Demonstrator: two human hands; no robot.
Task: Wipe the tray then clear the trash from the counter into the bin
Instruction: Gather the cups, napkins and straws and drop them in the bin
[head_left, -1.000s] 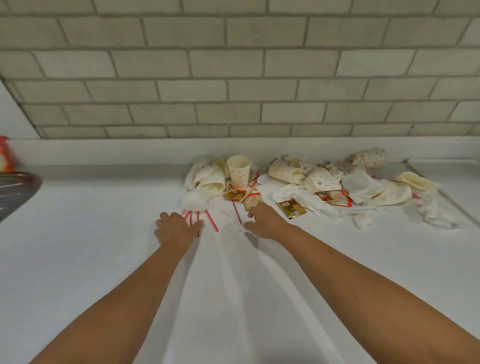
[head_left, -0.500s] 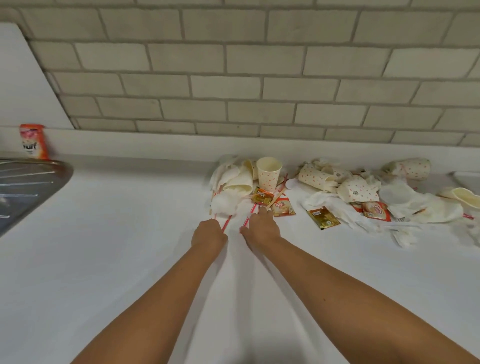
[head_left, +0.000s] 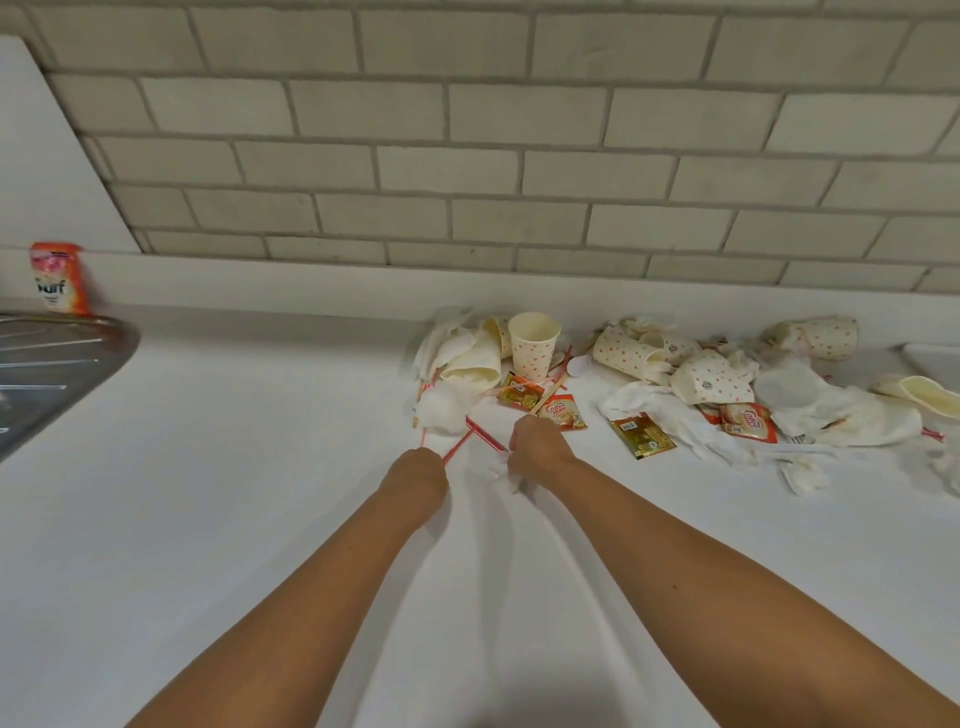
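Both our arms lie stretched over the white desk (head_left: 208, 493). Our left grip (head_left: 418, 470) is curled into a fist round red-striped straws (head_left: 458, 448), which stick out of it toward the pile. Just beside it, our right grip (head_left: 537, 449) is curled as well and pinches a crumpled white tissue (head_left: 503, 472) at its near side. The trash (head_left: 644, 408) lies just beyond both grips, along the back of the desk under the tiled wall (head_left: 519, 171): an upright dotted cup (head_left: 535, 340), crushed cups (head_left: 623, 353), sachets (head_left: 563, 413) and napkins (head_left: 841, 410). At far left we see a steel sink (head_left: 52, 364) with an orange packet (head_left: 57, 278) behind it.
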